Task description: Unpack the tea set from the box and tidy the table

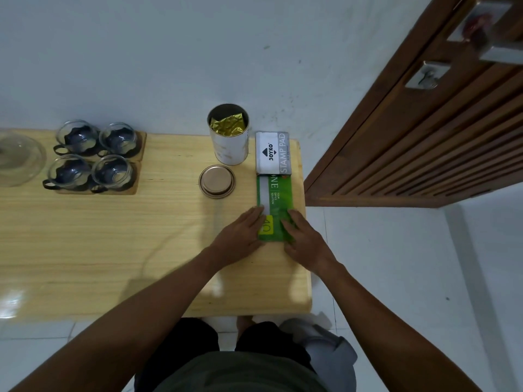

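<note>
- Left hand [240, 237] lies flat, fingers straight, on the near left corner of the green box [278, 193].
- Right hand [305, 240] rests flat along its right edge, fingers straight.

Bare table [99, 244] left; tin [229, 137] and lid [217, 181] crowd ahead.

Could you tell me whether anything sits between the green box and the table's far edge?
Yes: the Joyko stamp pad box lies just beyond the green box, butting against its far end.
</note>
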